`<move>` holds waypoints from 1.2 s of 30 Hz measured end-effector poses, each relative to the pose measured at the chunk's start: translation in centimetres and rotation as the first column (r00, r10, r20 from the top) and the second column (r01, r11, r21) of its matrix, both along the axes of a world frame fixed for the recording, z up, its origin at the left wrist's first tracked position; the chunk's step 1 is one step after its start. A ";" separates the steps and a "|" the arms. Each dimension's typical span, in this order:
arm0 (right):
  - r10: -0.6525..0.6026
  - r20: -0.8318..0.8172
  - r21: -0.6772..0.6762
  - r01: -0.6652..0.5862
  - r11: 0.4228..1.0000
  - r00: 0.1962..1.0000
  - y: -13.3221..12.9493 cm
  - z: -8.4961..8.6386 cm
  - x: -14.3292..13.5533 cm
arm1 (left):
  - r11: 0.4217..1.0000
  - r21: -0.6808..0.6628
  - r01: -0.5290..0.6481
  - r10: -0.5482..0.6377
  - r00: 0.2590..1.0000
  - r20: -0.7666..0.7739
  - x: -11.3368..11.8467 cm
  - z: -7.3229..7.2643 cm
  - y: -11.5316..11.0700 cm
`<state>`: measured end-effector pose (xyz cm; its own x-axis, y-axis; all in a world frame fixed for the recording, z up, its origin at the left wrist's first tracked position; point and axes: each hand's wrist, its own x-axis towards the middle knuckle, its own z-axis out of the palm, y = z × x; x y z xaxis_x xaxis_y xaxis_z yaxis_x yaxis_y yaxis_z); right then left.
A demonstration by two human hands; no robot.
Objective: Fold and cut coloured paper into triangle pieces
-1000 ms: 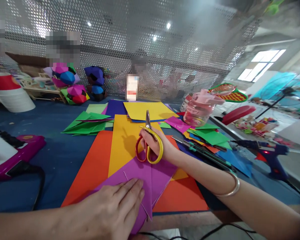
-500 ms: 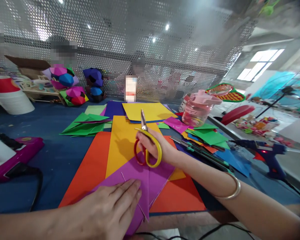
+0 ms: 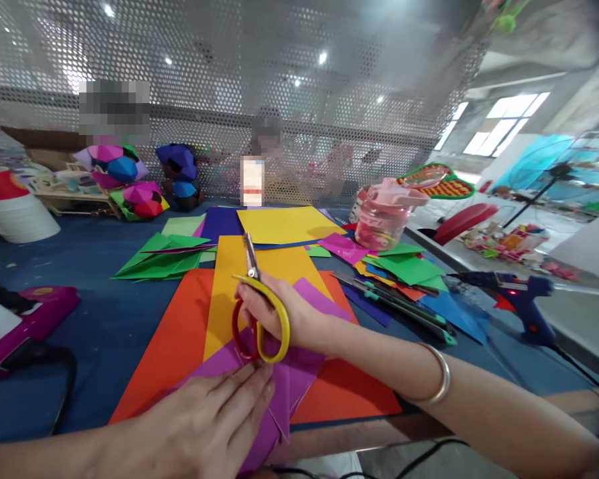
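Observation:
My left hand (image 3: 214, 412) lies flat with its fingers stretched out on a folded sheet of purple paper (image 3: 307, 376), pressing it down near the table's front edge. In my right hand (image 3: 284, 313) is a pair of scissors (image 3: 273, 307) with one yellow and one red handle loop, its blades pointing up and away from me. The right hand rests over the purple paper, close to the left fingertips. Beneath the purple paper lie an orange-yellow sheet (image 3: 224, 273) and an orange-red sheet (image 3: 164, 352). The hands hide part of the purple paper.
A glue gun (image 3: 524, 299) with a red light stands at right, beside several cutters (image 3: 394, 303) and green paper pieces (image 3: 404, 266). A pink-lidded jar (image 3: 382, 216), folded green paper (image 3: 164, 256), paper cups (image 3: 17, 213) and a magenta device (image 3: 54, 313) surround the sheets.
My right hand has moved left and toward me with the scissors, closer to my left fingers. My left hand stays on the purple paper. The view has shifted slightly.

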<state>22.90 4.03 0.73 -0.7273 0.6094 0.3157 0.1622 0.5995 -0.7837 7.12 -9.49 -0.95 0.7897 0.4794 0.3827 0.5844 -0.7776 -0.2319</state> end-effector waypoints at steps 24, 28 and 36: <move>-0.316 0.147 0.234 0.277 0.932 0.937 5.2 0.8 5.7 | 1.000 0.022 0.019 -0.019 1.000 -0.006 -0.3 1.4 0.2; -0.348 0.178 0.297 0.287 0.911 0.920 4.8 2.6 6.9 | 1.000 -0.004 0.030 -0.030 1.000 -0.003 -0.6 1.3 0.3; -0.694 0.424 0.635 0.355 0.686 0.582 3.4 7.9 14.0 | 0.986 -0.090 0.137 -0.134 0.990 0.041 -2.2 1.9 2.5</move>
<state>36.91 7.40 8.61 -0.4378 0.8536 0.2823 0.8805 0.4705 -0.0572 4.88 -6.97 0.92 0.8369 0.4036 0.3697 0.4787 -0.8673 -0.1368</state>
